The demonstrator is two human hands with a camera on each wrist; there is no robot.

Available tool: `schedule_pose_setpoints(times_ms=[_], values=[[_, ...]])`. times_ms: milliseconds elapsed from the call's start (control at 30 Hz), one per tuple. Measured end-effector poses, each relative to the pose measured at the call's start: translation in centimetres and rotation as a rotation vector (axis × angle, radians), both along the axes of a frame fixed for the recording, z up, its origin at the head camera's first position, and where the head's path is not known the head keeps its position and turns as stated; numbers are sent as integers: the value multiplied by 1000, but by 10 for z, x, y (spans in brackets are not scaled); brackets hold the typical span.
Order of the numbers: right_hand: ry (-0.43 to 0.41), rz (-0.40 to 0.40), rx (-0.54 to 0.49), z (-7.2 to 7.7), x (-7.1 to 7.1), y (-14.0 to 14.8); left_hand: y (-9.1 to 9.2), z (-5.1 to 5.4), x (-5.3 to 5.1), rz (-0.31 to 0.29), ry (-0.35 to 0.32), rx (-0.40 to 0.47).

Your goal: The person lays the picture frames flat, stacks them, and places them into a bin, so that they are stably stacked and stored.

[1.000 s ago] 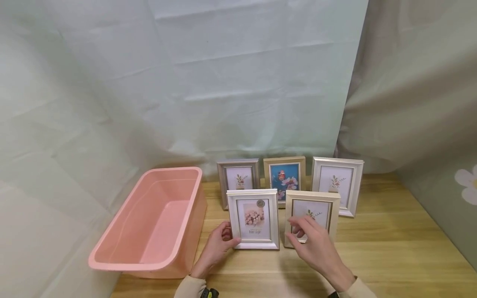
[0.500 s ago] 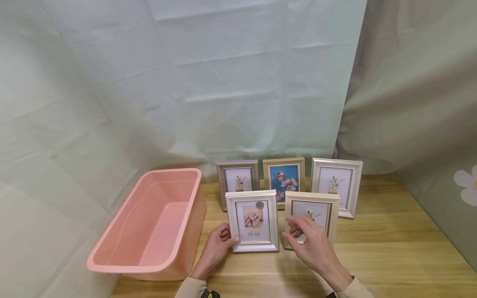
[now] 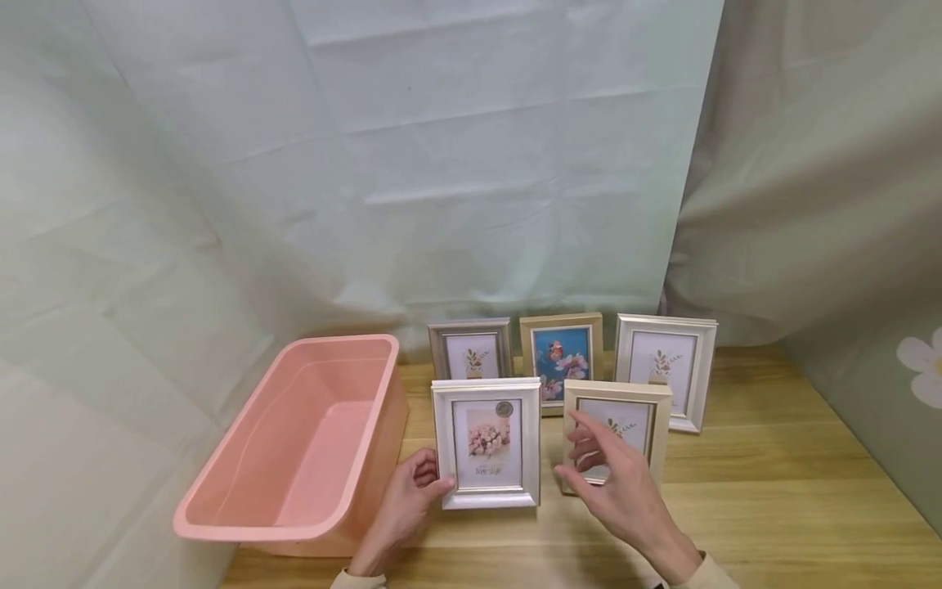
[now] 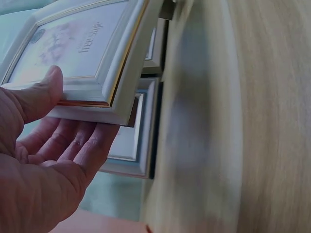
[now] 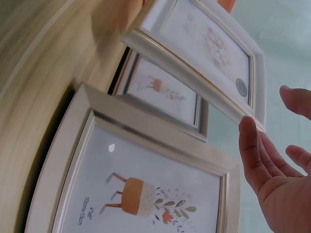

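Observation:
A white-silver frame with a pink flower picture (image 3: 487,446) is gripped at its lower left edge by my left hand (image 3: 403,501). In the left wrist view the thumb lies on the front of the white frame (image 4: 114,63) and the fingers are behind it. My right hand (image 3: 625,495) hovers before the beige frame (image 3: 658,417), thumb and fingers apart and holding nothing. The right wrist view shows the right hand (image 5: 282,189) near the top of the white frame (image 5: 214,53); whether a fingertip touches it I cannot tell.
A pink tub (image 3: 353,458) stands on the wooden table (image 3: 773,474) at the left. Behind are a grey-brown frame (image 3: 438,343), a gold frame with a blue picture (image 3: 561,320) and another silver frame (image 3: 704,368). Pale cloth (image 3: 478,164) hangs behind.
My left hand and the white frame have moved left and nearer to me. The fingers of my right hand have spread a little away from the thumb; that hand has otherwise barely moved.

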State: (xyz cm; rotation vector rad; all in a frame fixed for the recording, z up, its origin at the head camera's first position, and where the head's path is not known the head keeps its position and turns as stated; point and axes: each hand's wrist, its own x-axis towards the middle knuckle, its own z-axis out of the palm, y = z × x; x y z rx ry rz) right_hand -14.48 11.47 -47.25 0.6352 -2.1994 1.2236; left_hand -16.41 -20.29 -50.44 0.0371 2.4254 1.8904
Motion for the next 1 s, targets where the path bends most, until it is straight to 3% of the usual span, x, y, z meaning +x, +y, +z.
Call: schedule_pose_setpoints(times_ms=[133, 367, 533, 733, 1000], values=[[-61, 34, -76, 5, 2, 0, -5, 6, 9, -45, -14, -28], [-124, 133, -140, 9, 8, 4, -14, 12, 22, -185, -22, -52], [-206, 198, -105, 14, 16, 7, -17, 15, 28, -227, 6, -75], [-227, 252, -51, 16, 21, 10, -18, 20, 31, -293, 35, -97], [-314, 368, -47, 16, 26, 17, -16, 24, 31, -336, 20, -84]])
